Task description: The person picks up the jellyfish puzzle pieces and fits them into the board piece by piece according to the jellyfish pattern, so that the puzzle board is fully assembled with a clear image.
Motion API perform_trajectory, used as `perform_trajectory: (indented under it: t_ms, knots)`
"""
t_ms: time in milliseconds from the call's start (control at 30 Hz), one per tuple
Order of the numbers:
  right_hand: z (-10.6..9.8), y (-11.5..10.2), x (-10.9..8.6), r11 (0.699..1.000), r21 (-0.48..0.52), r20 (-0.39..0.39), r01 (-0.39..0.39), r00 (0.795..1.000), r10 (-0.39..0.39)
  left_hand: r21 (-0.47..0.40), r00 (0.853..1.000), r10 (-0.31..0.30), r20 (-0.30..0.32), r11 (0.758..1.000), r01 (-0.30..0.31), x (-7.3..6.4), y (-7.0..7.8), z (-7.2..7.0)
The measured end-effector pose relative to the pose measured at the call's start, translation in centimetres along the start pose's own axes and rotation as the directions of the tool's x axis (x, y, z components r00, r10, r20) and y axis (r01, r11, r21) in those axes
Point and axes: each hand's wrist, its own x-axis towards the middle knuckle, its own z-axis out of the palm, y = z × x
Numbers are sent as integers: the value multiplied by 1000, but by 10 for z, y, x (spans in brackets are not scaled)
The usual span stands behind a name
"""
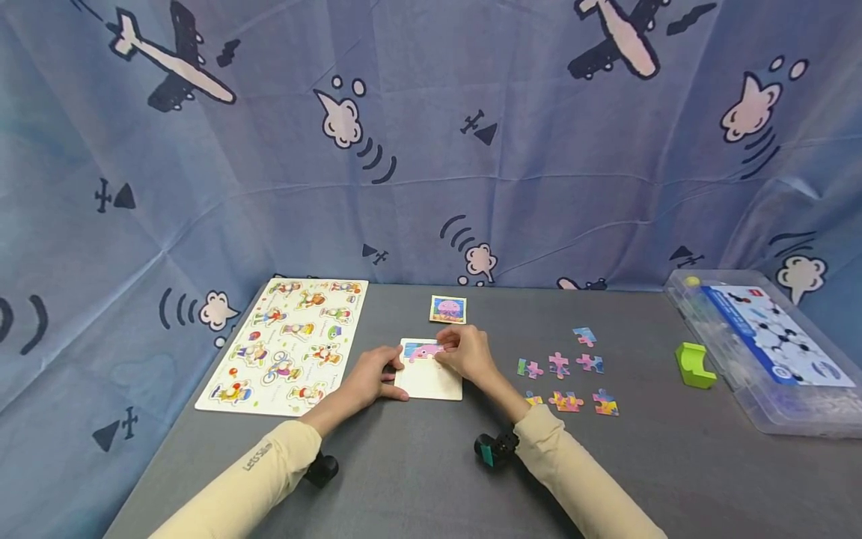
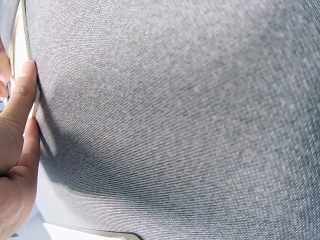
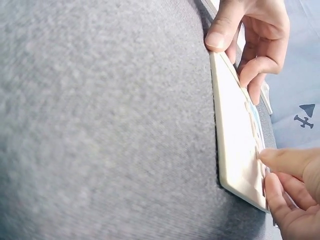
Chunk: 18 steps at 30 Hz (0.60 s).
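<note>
A small white puzzle board (image 1: pixel 431 383) lies flat on the grey table, with pink and blue jigsaw pieces (image 1: pixel 420 351) along its far edge. My left hand (image 1: pixel 367 376) holds the board's left side, thumb by the near corner and fingers curled at the edge. At the board's far right, my right hand (image 1: pixel 469 353) pinches a puzzle piece between thumb and fingers; those fingers mostly hide it. In the right wrist view, both the left hand (image 3: pixel 257 37) and the right hand (image 3: pixel 295 185) touch the board (image 3: pixel 235 135). The left wrist view mostly shows grey cloth.
Loose jigsaw pieces (image 1: pixel 566 402) lie in rows at the right. A small square picture (image 1: pixel 447 308) sits beyond the board. At left is a large peg-puzzle board (image 1: pixel 289 348). A green block (image 1: pixel 694 365) and a clear plastic case (image 1: pixel 761 408) stand farther right.
</note>
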Motion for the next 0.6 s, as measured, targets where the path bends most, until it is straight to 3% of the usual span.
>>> perform_trajectory:
  t_ms: [133,300,600]
  knots:
    - [0,1,1,999,42,-24,20,1000,-19,1,1000,0,-2,1000,0,1,0,0]
    - [-2,3,0,991,133,-52,31,998,-25,-32,998,-59,9,998,60,2,3,-1]
    - [-24,11,-2,947,296,6,-126,991,130,-24,994,-104,23,994,105,1,9,-2]
